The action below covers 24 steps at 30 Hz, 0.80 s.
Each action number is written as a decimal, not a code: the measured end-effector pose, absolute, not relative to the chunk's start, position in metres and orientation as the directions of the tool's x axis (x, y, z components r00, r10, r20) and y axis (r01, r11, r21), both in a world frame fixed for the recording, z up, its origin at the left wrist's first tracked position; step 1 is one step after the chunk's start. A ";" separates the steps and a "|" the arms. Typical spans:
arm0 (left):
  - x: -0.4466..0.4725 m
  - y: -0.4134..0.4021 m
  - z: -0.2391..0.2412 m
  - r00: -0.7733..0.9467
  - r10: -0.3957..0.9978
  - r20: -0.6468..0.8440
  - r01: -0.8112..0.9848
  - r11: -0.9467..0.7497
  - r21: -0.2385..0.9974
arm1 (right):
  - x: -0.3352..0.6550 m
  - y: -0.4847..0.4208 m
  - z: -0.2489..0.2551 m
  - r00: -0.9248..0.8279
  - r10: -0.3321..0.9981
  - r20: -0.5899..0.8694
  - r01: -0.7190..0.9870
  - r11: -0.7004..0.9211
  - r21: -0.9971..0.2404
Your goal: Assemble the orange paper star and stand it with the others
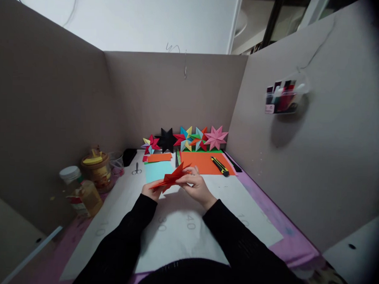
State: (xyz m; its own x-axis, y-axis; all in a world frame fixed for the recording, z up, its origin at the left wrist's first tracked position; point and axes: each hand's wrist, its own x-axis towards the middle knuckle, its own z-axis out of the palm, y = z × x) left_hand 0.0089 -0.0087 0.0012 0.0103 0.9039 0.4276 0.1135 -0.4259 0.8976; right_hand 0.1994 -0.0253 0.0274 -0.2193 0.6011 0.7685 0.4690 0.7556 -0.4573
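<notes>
In the middle of the frame, the left hand (152, 192) held one side of the pointy red paper (172, 178) and the right hand (196, 186) pinched the other, maybe so it would not wobble or bend.

Grey partitions (175, 92) stand around a purple-covered table (293, 247).

Head cam, 1 view.
Looks fwd + down from my head: L hand (152, 191), R hand (198, 188) near, back panel (166, 91) farther.
</notes>
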 end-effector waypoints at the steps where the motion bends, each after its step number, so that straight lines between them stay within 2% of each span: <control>1: 0.009 -0.009 0.001 0.010 0.905 0.426 0.119 -0.424 0.898 | 0.199 -0.025 0.027 -0.203 0.606 0.769 0.492 0.742 -0.455; 11: 0.007 -0.007 -0.005 0.057 0.901 0.430 0.174 -0.433 0.885 | 0.192 -0.028 0.027 -0.088 0.643 0.761 0.585 0.652 -0.483; 24: 0.005 0.000 -0.012 0.014 0.903 0.430 0.233 -0.422 0.876 | 0.195 -0.027 0.025 -0.251 0.528 0.811 0.700 0.678 -0.224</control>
State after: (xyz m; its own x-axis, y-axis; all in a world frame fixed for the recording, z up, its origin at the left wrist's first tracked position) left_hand 0.0048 0.0002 -0.0119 0.0136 0.9025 0.4305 0.2330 -0.4215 0.8764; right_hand 0.1949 -0.0274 0.0252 -0.2513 0.5277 0.8114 0.7001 0.6779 -0.2240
